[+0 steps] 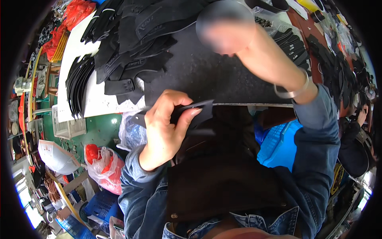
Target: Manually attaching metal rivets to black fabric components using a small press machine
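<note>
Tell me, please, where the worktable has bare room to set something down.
The widest bare patch is the black mat, bordered by the cut black pieces on its left, the table's front edge and the right forearm. A smaller white patch lies above the fanned strips. The table's left part is otherwise crowded.

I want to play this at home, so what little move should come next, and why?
Perhaps bring the right hand toward the black piece: only the left hand pinches it, by the near edge of the table, while the right is stretched farther out. The right hand is blurred, so I can't tell whether it holds anything.
</note>
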Motion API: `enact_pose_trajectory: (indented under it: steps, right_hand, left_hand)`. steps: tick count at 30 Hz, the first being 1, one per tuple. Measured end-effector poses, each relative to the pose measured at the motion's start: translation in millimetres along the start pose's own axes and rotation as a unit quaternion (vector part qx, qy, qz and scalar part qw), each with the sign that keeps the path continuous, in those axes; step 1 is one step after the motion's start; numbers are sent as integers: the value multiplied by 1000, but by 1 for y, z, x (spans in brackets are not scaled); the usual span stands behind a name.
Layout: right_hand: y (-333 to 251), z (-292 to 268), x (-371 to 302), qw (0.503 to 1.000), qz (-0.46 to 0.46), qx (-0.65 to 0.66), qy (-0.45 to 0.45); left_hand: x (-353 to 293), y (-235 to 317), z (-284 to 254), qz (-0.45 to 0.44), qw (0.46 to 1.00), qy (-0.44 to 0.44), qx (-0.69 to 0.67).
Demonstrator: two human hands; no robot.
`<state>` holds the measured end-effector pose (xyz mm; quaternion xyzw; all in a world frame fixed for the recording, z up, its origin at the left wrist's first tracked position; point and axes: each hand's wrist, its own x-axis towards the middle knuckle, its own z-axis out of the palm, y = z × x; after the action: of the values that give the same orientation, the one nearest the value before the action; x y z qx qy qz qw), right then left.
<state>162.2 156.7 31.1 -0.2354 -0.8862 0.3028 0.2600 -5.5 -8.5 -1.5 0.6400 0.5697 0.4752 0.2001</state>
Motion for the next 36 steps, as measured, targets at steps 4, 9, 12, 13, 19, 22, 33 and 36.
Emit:
enact_pose_trajectory:
  steps: [4,9,12,13,19,22,33,36]
  right_hand:
    - [-46,11,-28,967,121,181,-130]
    - [-45,25,-40,949,84,271,-136]
    - [-50,28,-43,952,81,269,-122]
    - [-51,29,-43,958,73,256,-108]
    - [-55,33,-48,987,-56,152,-16]
    - [-66,24,-50,990,-75,109,-45]
    - [-68,41,-43,993,-115,-10,-12]
    - [-73,45,-34,994,-104,0,-23]
  left_hand:
    - [6,3,5,135,990,16,-45]
    - [5,12,3,205,978,23,-16]
    - [4,14,2,207,978,23,-16]
    - [4,14,2,199,980,24,-13]
    - [2,14,1,115,987,5,-113]
    - [-1,12,-1,75,988,-4,-136]
    - [-4,-1,-2,24,984,14,-177]
    - [-3,-3,-12,35,984,4,-173]
